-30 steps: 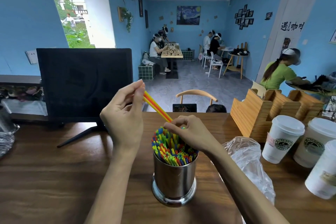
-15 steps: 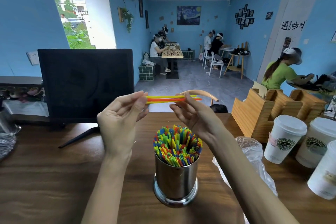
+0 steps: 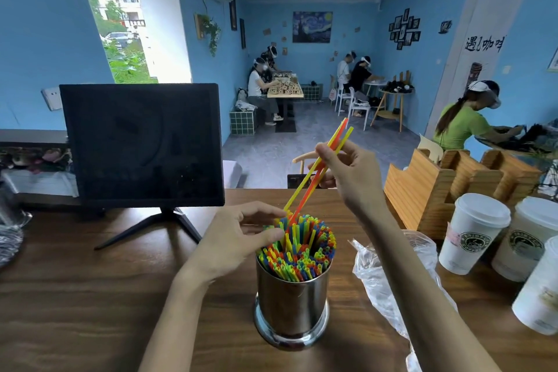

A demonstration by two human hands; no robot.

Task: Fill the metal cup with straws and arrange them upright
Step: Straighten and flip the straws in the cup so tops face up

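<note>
A shiny metal cup (image 3: 291,305) stands on the wooden counter (image 3: 75,305), packed with upright straws (image 3: 302,248) in several colours. My right hand (image 3: 350,175) pinches a yellow and an orange straw (image 3: 314,174) near their upper part. They slant down to the left, and their lower tips touch the bundle at the cup's far left rim. My left hand (image 3: 238,235) is at the cup's left rim, with thumb and fingers curled against the straw tops where the two loose straws enter.
A black monitor (image 3: 142,145) on a stand sits at the back left. A crumpled clear plastic bag (image 3: 389,275) lies right of the cup. Several white lidded paper cups (image 3: 474,232) and a wooden holder (image 3: 437,187) crowd the right side. People sit at tables beyond the counter.
The two loose straws went from level between both hands to slanting, tips down into the cup. My left hand let go of them and dropped to the cup's rim; my right hand rose.
</note>
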